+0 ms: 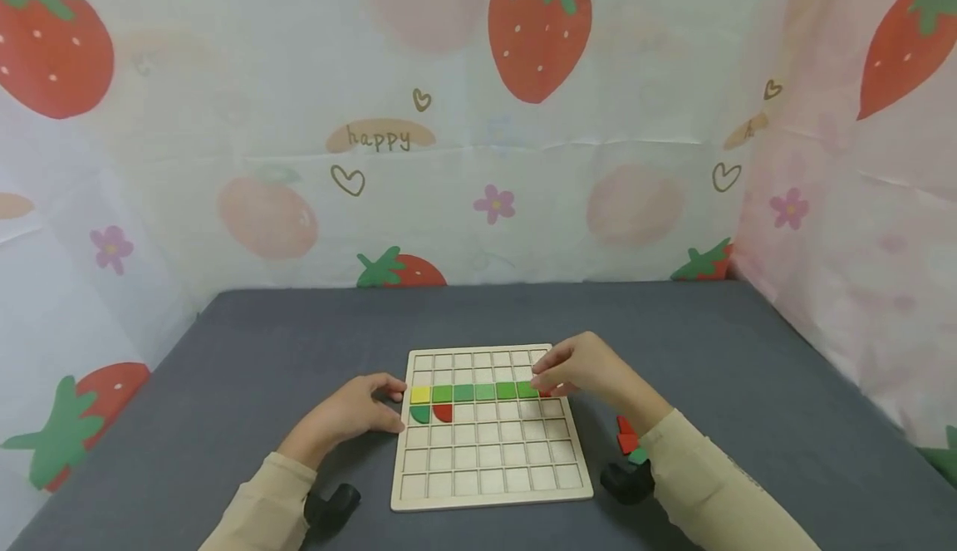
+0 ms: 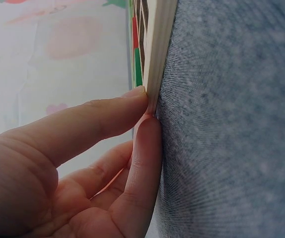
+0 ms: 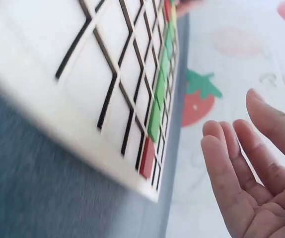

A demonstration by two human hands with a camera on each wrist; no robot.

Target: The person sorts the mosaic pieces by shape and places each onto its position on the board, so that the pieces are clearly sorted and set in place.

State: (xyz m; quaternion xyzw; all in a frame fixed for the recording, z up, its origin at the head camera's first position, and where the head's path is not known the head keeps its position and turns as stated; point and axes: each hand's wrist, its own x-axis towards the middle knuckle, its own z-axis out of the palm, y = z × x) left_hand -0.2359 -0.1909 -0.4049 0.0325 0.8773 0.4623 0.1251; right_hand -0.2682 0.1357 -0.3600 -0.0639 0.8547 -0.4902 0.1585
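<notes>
A wooden grid board (image 1: 493, 500) lies flat on the table. One row of its cells holds a yellow square (image 1: 420, 395), several green squares (image 1: 463, 393) and, at the right end, a red piece (image 1: 544, 394) partly hidden by fingers in the head view. In the row nearer me sit a green rounded piece (image 1: 420, 414) and a red rounded piece (image 1: 443, 412). My left hand (image 1: 359, 408) rests its thumb and fingertips against the board's left edge. Over the right end of the filled row is my right hand (image 1: 574, 364), fingers apart, with nothing between them in the right wrist view.
Loose red pieces (image 1: 626, 436) and a green piece (image 1: 638, 456) lie right of the board, partly behind the right sleeve (image 1: 718, 480). Black wrist devices (image 1: 332, 508) show below both wrists. A strawberry-patterned cloth (image 1: 478, 119) stands behind the dark grey table (image 1: 299, 327).
</notes>
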